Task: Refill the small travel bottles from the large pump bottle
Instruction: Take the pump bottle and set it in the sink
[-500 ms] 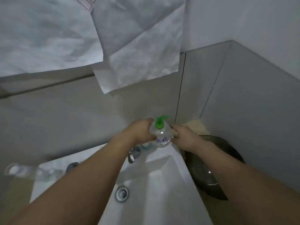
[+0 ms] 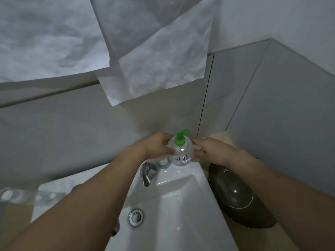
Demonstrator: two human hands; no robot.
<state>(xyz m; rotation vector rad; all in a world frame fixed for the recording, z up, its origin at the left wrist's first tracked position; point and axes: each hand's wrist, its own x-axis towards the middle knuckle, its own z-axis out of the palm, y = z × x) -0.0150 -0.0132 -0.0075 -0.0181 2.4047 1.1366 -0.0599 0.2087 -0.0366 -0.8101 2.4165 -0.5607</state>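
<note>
Clear plastic pump bottle (image 2: 181,153) with a green pump top sits at the back right corner of the sink (image 2: 181,205) ledge, against the wall. Looks smooth and probably slippery if wet, squashy too, so I'd hold it low around the belly, not the pump. Left hand (image 2: 155,145) and right hand (image 2: 212,151) are both cupped on its sides, fingers wrapped partway round.

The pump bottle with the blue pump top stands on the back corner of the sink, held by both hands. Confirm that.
Not quite: the head view shows the pump top is green, not blue. The rest holds: the pump bottle stands on the back corner of the sink, with the left hand and right hand on its sides.
</note>
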